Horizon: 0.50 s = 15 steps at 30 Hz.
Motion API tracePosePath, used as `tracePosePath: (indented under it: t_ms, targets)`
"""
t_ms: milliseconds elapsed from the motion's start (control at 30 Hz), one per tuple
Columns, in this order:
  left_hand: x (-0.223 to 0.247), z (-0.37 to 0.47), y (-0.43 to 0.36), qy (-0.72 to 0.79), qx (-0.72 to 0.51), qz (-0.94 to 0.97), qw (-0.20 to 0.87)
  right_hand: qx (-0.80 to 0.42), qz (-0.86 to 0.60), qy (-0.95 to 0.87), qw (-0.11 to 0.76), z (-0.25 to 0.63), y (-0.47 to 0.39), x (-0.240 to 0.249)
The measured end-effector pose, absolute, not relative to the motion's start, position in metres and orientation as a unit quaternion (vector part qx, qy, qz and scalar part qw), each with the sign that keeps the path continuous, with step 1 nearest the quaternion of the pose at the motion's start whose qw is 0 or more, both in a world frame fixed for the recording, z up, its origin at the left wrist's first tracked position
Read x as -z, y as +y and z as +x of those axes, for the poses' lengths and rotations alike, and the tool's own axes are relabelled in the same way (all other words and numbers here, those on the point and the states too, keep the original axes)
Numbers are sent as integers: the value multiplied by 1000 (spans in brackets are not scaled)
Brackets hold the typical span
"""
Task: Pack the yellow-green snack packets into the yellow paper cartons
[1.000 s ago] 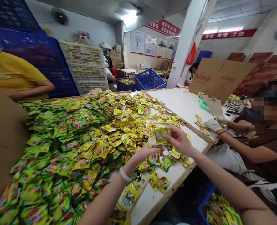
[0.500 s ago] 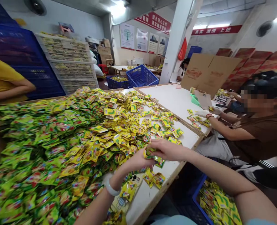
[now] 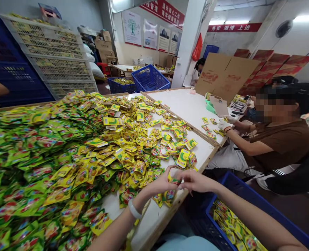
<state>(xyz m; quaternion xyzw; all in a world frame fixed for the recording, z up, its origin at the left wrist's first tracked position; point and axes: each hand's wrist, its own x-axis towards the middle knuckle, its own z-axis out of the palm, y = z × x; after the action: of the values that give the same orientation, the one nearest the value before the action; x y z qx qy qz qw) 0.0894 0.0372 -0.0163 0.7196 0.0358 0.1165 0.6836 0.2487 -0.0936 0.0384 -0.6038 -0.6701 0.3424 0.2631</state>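
My left hand (image 3: 161, 183), with a white band on its wrist, is closed round small yellow-green snack sachets (image 3: 172, 180) over the table's front edge. The fingers partly hide how many there are. Facing it, my right hand (image 3: 197, 181) has its fingers curled, and its fingertips meet the same sachets at their right side. A big heap of loose sachets (image 3: 73, 139) covers the table to the left, green ones nearer and yellow ones toward the middle. Just beyond my hands lie several yellow sachets (image 3: 183, 158) on the white tabletop (image 3: 204, 153).
Below the table edge at right stands a blue crate (image 3: 209, 212) with sachets in it. A co-worker in a brown shirt (image 3: 282, 139) sits at right, handling sachets. A wooden strip (image 3: 180, 120) divides the table. Stacked white crates (image 3: 57, 45) stand behind.
The view has turned left-to-right and shifted, so more of the blue crate shows. My hands stay together at the sachets; my right hand now sits lower, beside the left rather than over it.
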Motion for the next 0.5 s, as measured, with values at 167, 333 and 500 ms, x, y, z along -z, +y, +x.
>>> tracePosePath:
  t_ms: [167,333,500]
  targets:
    - [39,100,73,126,-261,879,377,108,-826,-505,227,339,-93,-96]
    - [60,95,110,255,-266,927,77,193,-814,-528,147,359,-43,-102]
    - [60,100,107,261,-240,934,35,65,-700,-704,105,282,42,-26]
